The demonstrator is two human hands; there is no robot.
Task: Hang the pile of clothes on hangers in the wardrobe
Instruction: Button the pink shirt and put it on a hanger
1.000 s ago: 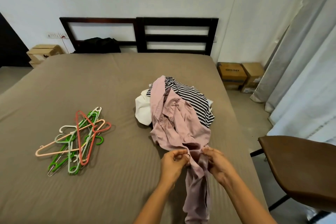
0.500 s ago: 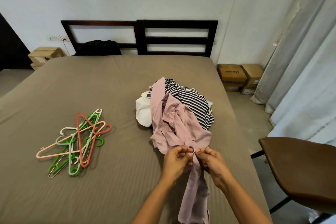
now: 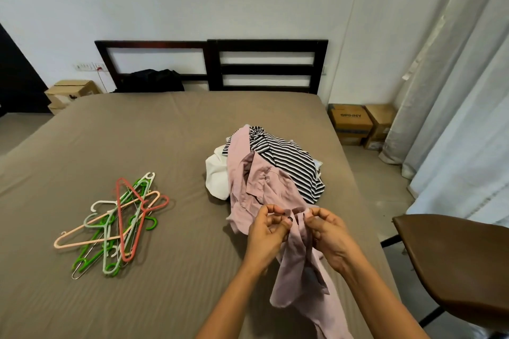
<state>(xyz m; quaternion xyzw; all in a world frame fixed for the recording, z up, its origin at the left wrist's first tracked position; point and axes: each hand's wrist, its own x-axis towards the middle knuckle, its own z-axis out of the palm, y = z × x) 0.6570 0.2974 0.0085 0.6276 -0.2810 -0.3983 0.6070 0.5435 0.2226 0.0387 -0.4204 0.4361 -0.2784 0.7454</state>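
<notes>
A pale pink shirt (image 3: 261, 187) trails from the clothes pile on the bed toward me. My left hand (image 3: 268, 231) and my right hand (image 3: 329, 234) both pinch its bunched edge close together, lifting it slightly. Beneath it lie a black-and-white striped garment (image 3: 289, 162) and a white garment (image 3: 216, 176). A heap of plastic hangers (image 3: 118, 223), green, white, peach and red, rests on the bed to the left, well apart from my hands. No wardrobe is visible.
The brown-sheeted bed (image 3: 137, 146) has a dark headboard (image 3: 214, 63) with a black bag (image 3: 154, 81) against it. A brown chair (image 3: 454, 259) stands at the right, beside curtains (image 3: 468, 118). Cardboard boxes (image 3: 358, 124) sit on the floor by the wall.
My hands have come closer together on the pink shirt's edge and raised it a little, gathering the fabric between them. The pile and hangers have not moved.
</notes>
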